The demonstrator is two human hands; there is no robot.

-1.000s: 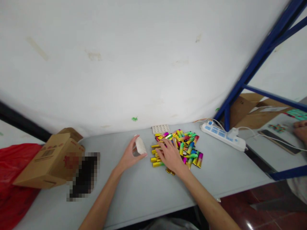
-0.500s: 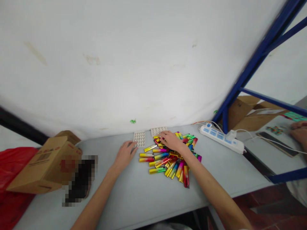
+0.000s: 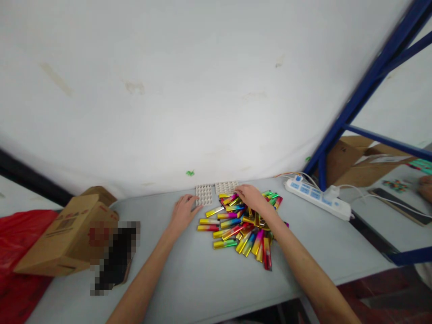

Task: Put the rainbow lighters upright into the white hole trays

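Observation:
A pile of shiny, many-coloured lighters [image 3: 243,222] lies on the grey table [image 3: 189,274]. Two white trays with rows of holes lie flat by the wall: the left tray [image 3: 204,194] and the right tray [image 3: 226,187]. My left hand [image 3: 183,211] rests on the table with its fingers stretched out, the fingertips touching the left tray. My right hand [image 3: 249,198] lies over the far part of the lighter pile, next to the right tray, its fingers curved over the lighters; whether it grips one is hidden.
A tipped cardboard box [image 3: 65,234] and red plastic bag [image 3: 16,252] sit at the left. A white power strip [image 3: 315,195] with cables lies at the right, by a blue rack frame [image 3: 357,103]. Another person's hand [image 3: 425,186] is at the far right edge.
A second ago my left hand held a white tray off the table; it now lies flat by the wall. The lighter pile has been spread toward me. My right hand has moved to its far side.

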